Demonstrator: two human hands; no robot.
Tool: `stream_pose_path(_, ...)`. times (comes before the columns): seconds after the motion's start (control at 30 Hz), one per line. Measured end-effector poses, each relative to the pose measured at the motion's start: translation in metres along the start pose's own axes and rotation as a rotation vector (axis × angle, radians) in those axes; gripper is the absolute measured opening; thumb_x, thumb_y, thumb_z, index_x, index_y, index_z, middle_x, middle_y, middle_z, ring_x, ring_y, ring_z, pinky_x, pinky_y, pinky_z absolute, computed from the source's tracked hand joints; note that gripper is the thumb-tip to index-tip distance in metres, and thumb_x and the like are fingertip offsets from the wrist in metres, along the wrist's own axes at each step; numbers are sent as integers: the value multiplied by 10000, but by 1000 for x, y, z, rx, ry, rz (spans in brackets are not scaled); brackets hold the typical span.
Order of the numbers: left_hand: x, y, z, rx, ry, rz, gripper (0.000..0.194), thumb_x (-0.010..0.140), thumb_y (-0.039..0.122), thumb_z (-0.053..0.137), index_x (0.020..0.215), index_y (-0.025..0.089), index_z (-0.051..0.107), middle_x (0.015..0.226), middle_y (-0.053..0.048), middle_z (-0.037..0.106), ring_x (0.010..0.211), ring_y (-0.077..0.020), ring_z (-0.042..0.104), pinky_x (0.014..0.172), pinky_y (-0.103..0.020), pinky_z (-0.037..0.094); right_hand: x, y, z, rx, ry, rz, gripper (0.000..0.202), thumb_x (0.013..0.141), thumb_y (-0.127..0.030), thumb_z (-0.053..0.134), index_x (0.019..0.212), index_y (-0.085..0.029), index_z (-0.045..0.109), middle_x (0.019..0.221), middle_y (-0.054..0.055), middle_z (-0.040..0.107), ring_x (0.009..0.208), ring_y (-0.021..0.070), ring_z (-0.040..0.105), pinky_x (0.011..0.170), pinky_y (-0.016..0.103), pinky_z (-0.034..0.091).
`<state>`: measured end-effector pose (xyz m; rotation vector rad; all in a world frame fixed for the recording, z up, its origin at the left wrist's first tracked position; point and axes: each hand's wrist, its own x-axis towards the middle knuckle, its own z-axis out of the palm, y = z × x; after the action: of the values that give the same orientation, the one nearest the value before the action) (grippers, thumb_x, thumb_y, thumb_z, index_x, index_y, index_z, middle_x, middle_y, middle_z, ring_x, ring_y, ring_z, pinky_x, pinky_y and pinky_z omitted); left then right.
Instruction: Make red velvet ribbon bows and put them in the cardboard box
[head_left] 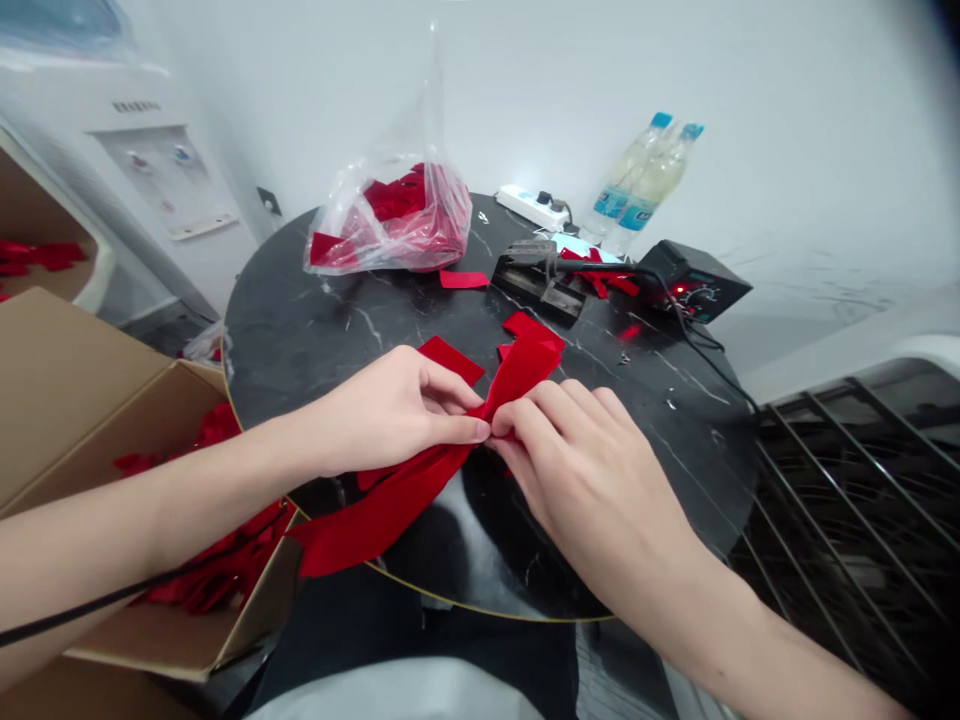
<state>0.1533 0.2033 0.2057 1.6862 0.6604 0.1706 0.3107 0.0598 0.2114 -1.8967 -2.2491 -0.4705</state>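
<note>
A long red ribbon is gathered to a narrow waist above the front of the round black table. My left hand pinches it at the waist from the left, thumb toward me. From the right, my right hand closes its thumb and forefinger on the same spot. One end of the ribbon hangs toward the lower left past the table's edge; the other rises to the upper right. Beyond my left fingers a flat red piece lies on the table.
A clear bag of red pieces, a soldering-iron stand, a black control box, a power strip and two bottles stand at the back. An open carton of red pieces is at left.
</note>
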Motion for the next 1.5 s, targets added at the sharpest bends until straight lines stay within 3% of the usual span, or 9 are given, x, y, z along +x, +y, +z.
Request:
stream_pose_path(0.17, -6, 2, -1, -157, 53, -65, 229, 701, 217, 845, 925, 172, 824, 851, -45, 818, 844, -203, 760, 761, -232, 571, 0, 6, -1, 27, 71, -107, 120, 994, -92, 599, 911, -147, 666, 861, 69, 615, 775, 248, 504, 688, 397, 339)
stream_pose_path(0.37, -17, 0, -1, -393, -9, -239, 185, 672, 185, 883, 851, 181, 837, 793, -53, 814, 665, -135, 724, 621, -165, 559, 5, 28, 11, 109, 281, -492, 216, 1048, -91, 507, 1007, -73, 718, 885, 98, 719, 764, 223, 560, 647, 376, 406)
stream_pose_path(0.53, -24, -5, 0, -456, 153, -268, 237, 637, 176, 910, 854, 190, 818, 775, -38, 801, 659, -150, 731, 606, -183, 575, 11, 46, 28, 118, 429, -624, 87, 983, -78, 625, 1016, -54, 702, 918, 127, 751, 759, 222, 602, 641, 366, 460)
stream_pose_path(0.67, -27, -8, 2, -410, 336, -123, 233, 613, 115, 911, 794, 198, 792, 744, 28, 777, 661, -84, 711, 611, -99, 533, 3, 24, 26, 333, 363, -302, 111, 972, -177, 689, 1058, -107, 682, 911, 71, 739, 752, 182, 639, 682, 331, 489)
stream_pose_path(0.8, -25, -7, 5, -372, 454, -23, 250, 617, 148, 923, 816, 207, 784, 757, 22, 793, 699, -112, 733, 619, -121, 552, 1, -25, 26, 583, 297, 182, 352, 946, -504, 718, 934, -159, 646, 739, -12, 657, 616, 147, 636, 586, 285, 496)
stream_pose_path(0.9, -24, -4, 8, -316, 470, 53, 204, 677, 234, 913, 829, 208, 780, 771, 8, 804, 734, -141, 757, 633, -147, 574, 9, -52, 33, 581, 321, 329, 407, 865, -513, 791, 980, -166, 612, 854, 28, 683, 675, 195, 669, 555, 306, 504)
stream_pose_path(1.07, -24, 3, 5, -189, 545, 184, 183, 686, 220, 901, 844, 218, 808, 817, 14, 814, 802, -166, 778, 695, -177, 605, 11, -48, 28, 730, 320, 376, 181, 901, -122, 649, 1055, -215, 624, 978, -10, 733, 827, 175, 722, 732, 274, 561)
stream_pose_path(1.3, -26, 8, 7, -96, 507, 176, 231, 709, 295, 891, 906, 203, 811, 889, -6, 825, 853, -209, 775, 753, -241, 619, 1, -36, 2, 549, 337, 402, 234, 939, -310, 711, 1149, -212, 684, 1092, 40, 737, 936, 236, 714, 810, 345, 584)
stream_pose_path(1.5, -29, 14, 12, 21, 512, 234, 203, 766, 379, 845, 877, 212, 816, 892, -11, 825, 820, -228, 768, 722, -261, 617, 9, -46, 5, 296, 392, 277, 126, 994, -187, 583, 968, -169, 705, 785, 28, 708, 692, 208, 679, 661, 338, 498)
